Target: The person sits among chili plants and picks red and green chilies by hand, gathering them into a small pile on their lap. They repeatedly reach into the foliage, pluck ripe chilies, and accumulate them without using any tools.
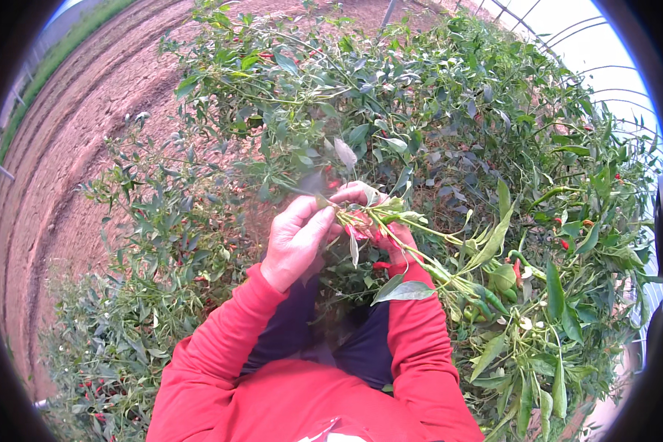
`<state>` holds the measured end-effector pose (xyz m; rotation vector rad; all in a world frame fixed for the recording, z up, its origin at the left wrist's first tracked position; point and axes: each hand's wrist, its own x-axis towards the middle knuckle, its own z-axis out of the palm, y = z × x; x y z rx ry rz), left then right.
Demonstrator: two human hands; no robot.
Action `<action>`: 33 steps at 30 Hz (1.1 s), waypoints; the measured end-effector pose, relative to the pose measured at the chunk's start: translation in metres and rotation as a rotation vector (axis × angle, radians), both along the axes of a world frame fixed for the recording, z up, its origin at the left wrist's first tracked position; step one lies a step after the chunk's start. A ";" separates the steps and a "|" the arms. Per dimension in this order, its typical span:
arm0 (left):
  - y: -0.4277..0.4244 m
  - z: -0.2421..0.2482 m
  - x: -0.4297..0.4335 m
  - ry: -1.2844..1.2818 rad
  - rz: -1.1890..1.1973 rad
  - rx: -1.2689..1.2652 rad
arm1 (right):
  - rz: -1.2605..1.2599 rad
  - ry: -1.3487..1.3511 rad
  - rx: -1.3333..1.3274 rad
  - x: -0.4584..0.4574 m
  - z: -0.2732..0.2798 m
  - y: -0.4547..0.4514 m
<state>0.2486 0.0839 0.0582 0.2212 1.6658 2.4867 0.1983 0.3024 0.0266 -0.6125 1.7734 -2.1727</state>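
Note:
My left hand pinches the tip of a pepper plant branch between thumb and fingers. That green branch runs from my fingertips down to the right, over my right sleeve. Behind its tip is my right hand, partly covered by leaves and stems, with its fingers curled around a small cluster of red chili peppers. Both hands are close together in front of my knees. Further along the branch hang green peppers, broad leaves and small white flowers. Exactly what lies in my right palm is hidden.
Dense pepper plants surround me ahead and on both sides, with scattered red peppers among the leaves. To the left lies furrowed bare soil. Arched metal greenhouse ribs rise at the upper right. A thin post stands at the top.

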 end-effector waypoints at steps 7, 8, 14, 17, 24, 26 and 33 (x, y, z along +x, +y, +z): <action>0.007 0.007 -0.032 0.074 0.014 -0.023 | -0.147 -0.189 -0.210 -0.004 -0.022 0.008; 0.010 0.008 -0.036 0.175 0.063 -0.060 | -0.250 -0.245 -0.349 -0.013 -0.028 0.004; -0.002 0.024 -0.036 0.608 0.096 -0.386 | -0.176 -0.139 -0.241 -0.026 -0.049 0.000; -0.007 0.034 -0.036 0.877 0.259 -0.629 | -0.251 -0.089 -0.147 -0.022 -0.046 -0.001; -0.011 0.033 -0.043 0.487 0.056 -0.269 | -0.186 -0.031 -0.042 -0.016 -0.017 -0.006; -0.011 0.031 -0.045 0.241 0.016 -0.146 | -0.210 -0.018 0.097 -0.013 -0.006 -0.009; -0.016 0.034 -0.074 -0.195 -0.170 -0.258 | -0.336 -0.050 0.072 -0.015 0.014 -0.028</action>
